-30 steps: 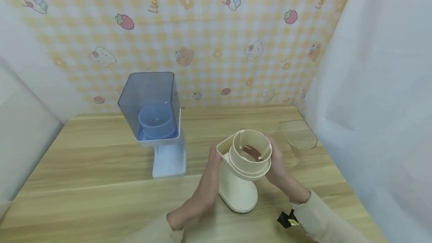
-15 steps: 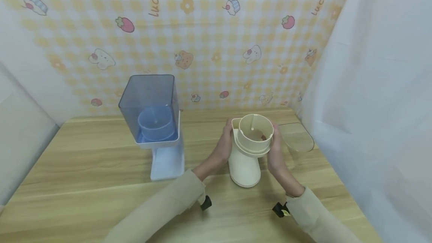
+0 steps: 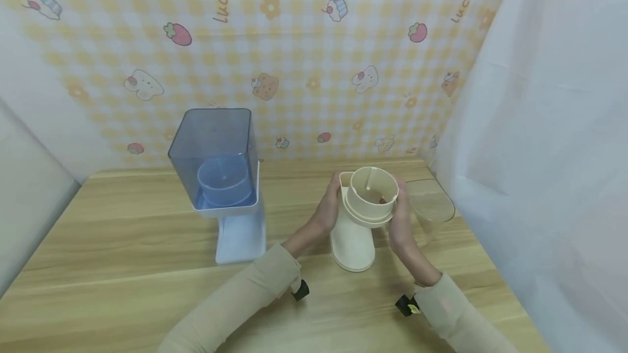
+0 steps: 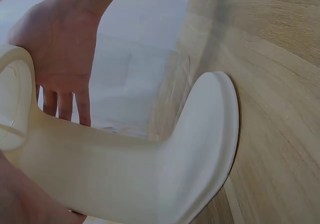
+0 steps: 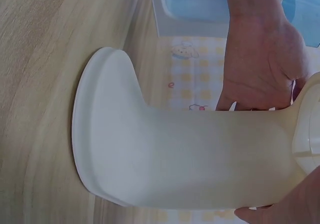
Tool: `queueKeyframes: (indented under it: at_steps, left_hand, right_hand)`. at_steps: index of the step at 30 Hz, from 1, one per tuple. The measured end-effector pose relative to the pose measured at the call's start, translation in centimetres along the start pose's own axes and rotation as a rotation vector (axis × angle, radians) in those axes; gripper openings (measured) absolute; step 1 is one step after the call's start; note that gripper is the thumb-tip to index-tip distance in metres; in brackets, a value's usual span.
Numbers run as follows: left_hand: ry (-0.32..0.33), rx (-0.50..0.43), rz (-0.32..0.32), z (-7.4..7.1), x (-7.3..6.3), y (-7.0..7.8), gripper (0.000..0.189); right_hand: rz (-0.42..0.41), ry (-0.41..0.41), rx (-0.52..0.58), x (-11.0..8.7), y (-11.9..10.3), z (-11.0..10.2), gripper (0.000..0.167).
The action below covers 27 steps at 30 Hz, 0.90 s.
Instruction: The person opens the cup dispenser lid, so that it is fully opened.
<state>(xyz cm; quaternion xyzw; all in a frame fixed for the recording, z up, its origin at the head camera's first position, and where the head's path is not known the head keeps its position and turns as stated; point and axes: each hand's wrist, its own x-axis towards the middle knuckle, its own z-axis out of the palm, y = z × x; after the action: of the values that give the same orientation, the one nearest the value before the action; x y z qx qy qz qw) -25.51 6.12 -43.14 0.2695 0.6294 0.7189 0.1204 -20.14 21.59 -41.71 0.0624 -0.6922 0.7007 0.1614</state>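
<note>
Left hand [image 3: 328,208] and right hand [image 3: 400,225] are curled round the cream stand [image 3: 365,212], foot set on the bench [image 3: 137,227]; placing, it seems, is under way, and an even, gentle release is called for; farther right, a clear container [image 3: 432,200] is seen.

Cream stand [image 4: 100,166] on wood-grain tabletop [image 4: 275,109] between 2 hands [image 4: 62,49] [image 4: 30,199]

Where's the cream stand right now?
In the head view, the cream stand is on the table, right of the blue dispenser, held between the left hand and right hand.
</note>
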Motion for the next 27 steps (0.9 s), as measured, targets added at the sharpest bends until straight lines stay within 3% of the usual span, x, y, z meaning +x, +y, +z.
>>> queueKeyframes:
  at_steps: [7, 11, 15, 19, 23, 27]
  left_hand:
    - [0.050, 0.073, 0.003, -1.2, -1.1, 0.3, 0.070]
    - [0.129, 0.225, -0.049, -2.6, -3.0, 0.9, 0.062]
    - [0.195, 0.341, -0.114, -4.2, -6.0, 2.1, 0.058]
    - [0.148, 0.399, -0.100, -5.2, -9.6, 3.8, 0.047]
    - [0.093, 0.443, -0.030, -6.1, -13.3, 5.9, 0.039]
    - [0.117, 0.513, 0.099, -7.2, -16.9, 7.1, 0.036]
  right_hand:
    - [0.068, -0.071, 0.003, 0.2, 0.5, 0.5, 0.051]
    - [0.148, -0.108, 0.011, -2.1, 0.3, 0.0, 0.061]
    - [0.166, -0.086, -0.029, -5.7, 0.1, -0.8, 0.056]
    - [0.045, -0.182, -0.155, -7.8, -0.2, -0.4, 0.037]
    - [-0.062, -0.353, -0.185, -7.7, -1.1, 1.6, 0.036]
    - [-0.062, -0.498, -0.163, -7.3, -2.4, 4.0, 0.045]
